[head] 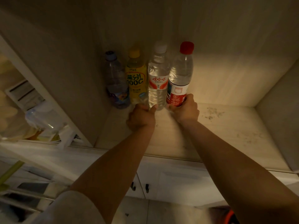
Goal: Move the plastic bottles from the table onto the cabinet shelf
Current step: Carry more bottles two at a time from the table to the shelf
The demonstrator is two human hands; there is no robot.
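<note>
Several plastic bottles stand upright in a row on the cabinet shelf [218, 126], against its left wall. From the left: a clear bottle with a blue cap [115, 81], a yellow drink bottle [135, 78], a clear water bottle with a white cap [157, 75], and a water bottle with a red cap [181, 73]. My left hand [140, 118] grips the base of the white-capped bottle. The lower red label of the red-capped bottle is wrapped by my right hand [185, 109].
The shelf floor to the right of the bottles shows dark smudges [212, 113]. A glass-fronted door [37, 102] stands to the left with items behind it. Below the shelf are white cabinet doors with dark handles [140, 187].
</note>
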